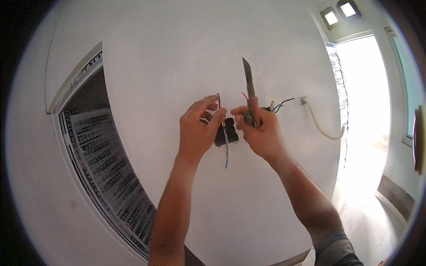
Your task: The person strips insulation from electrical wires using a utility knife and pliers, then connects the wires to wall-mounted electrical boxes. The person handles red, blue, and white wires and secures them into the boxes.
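My left hand [197, 122] is raised to a white wall, its thumb and fingers closed round thin electrical wires. From that grip a black wire end [218, 98] points up, and a blue wire [227, 153] hangs down in front of a black wall box [231, 133]. A bit of red wire shows by the fingers. My right hand [262, 128], just to the right, is wrapped round a knife [249, 80] with its long dark blade pointing up. Partly behind the right hand is a second box, with blue wire [278, 107] and black wire coming out; another red wire end [244, 95] shows beside the blade.
A white tube [319, 125] curves out of the wall at the right, near a bright doorway [361, 111]. To the left, a door frame [64, 128] surrounds a panel covered in printed film [106, 150]. Two small square openings [331, 17] sit high at the right.
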`<act>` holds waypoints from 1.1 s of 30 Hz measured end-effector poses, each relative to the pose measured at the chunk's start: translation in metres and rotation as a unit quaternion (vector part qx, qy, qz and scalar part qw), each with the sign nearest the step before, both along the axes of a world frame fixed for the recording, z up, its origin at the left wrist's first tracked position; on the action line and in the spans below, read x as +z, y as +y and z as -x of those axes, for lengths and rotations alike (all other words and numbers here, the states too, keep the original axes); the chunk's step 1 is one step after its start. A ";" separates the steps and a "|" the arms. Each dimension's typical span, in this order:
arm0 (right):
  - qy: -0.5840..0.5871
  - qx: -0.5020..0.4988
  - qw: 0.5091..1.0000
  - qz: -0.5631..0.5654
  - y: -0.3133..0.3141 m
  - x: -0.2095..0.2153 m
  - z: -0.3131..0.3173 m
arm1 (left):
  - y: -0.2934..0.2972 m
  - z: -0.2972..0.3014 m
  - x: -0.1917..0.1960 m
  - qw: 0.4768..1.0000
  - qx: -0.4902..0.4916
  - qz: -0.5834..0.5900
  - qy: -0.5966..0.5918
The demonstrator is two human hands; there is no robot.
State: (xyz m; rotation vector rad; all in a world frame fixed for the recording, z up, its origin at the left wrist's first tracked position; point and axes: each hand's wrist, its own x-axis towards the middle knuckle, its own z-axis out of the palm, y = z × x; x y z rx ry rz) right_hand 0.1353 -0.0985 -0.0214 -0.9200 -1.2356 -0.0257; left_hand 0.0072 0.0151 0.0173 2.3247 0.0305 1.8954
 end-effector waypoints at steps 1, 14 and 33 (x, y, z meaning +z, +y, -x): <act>0.001 -0.003 1.000 0.000 0.001 -0.007 -0.006 | -0.001 -0.001 0.001 1.000 0.001 0.015 0.016; 0.078 0.000 0.988 0.131 -0.066 -0.130 -0.073 | 0.004 0.042 -0.045 0.980 0.036 -0.062 0.188; 0.321 -0.015 0.878 0.355 -0.172 -0.502 -0.079 | -0.009 -0.035 -0.024 0.900 0.398 -0.035 0.172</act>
